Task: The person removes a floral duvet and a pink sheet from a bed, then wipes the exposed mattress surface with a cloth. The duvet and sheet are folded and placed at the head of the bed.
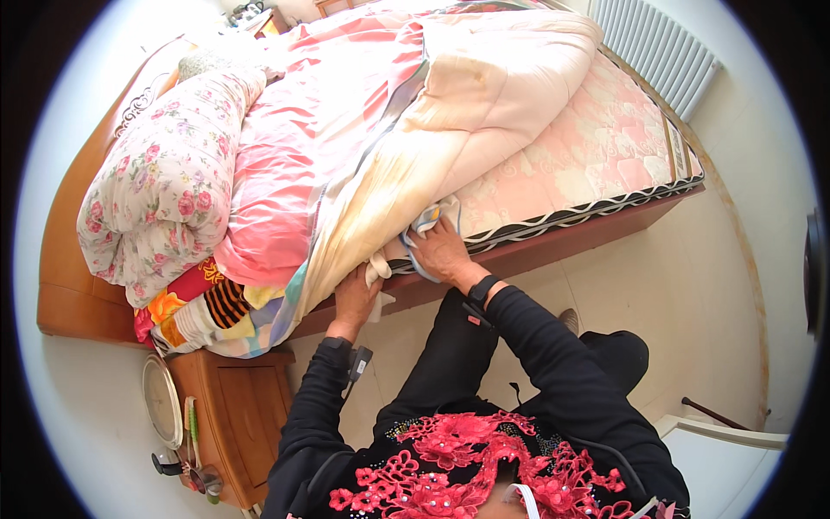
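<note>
My left hand grips a bunched strip of white cloth at the near side of the bed, beside the hanging edge of a cream quilt. To its right, my right hand is closed over a white cloth with blue edging at the mattress edge. The pink patterned mattress is bared toward the foot of the bed, where the quilt is folded back. Part of each cloth is hidden by my fingers and the bedding.
A rolled floral quilt rests against the wooden headboard. Below left stands a wooden bedside cabinet, with a round tray beside it. A white radiator lines the far wall. The bed's base board runs before my knees.
</note>
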`<action>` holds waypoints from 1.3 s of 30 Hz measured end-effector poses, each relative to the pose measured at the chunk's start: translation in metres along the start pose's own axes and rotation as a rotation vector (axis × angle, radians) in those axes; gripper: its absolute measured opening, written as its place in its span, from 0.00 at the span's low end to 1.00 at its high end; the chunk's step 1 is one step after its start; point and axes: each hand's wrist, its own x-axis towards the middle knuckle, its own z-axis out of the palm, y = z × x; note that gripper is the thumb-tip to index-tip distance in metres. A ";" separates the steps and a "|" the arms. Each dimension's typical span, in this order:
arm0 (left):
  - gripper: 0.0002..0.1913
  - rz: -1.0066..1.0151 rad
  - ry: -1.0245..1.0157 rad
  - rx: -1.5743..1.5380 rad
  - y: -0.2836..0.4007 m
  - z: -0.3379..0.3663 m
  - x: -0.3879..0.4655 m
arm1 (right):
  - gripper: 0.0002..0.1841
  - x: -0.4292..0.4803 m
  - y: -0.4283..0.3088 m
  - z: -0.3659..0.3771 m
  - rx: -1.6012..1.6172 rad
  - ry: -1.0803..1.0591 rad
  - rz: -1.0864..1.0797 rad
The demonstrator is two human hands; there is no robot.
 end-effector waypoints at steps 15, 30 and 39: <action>0.23 0.474 0.305 0.191 0.134 -0.019 0.118 | 0.21 -0.059 0.166 -0.045 -0.128 -0.019 0.628; 0.30 0.298 0.114 0.397 0.055 0.017 0.261 | 0.20 -0.063 0.162 -0.042 -0.072 0.137 0.622; 0.36 0.625 0.138 0.203 0.080 -0.005 0.166 | 0.23 -0.058 0.168 -0.032 -0.122 0.025 0.639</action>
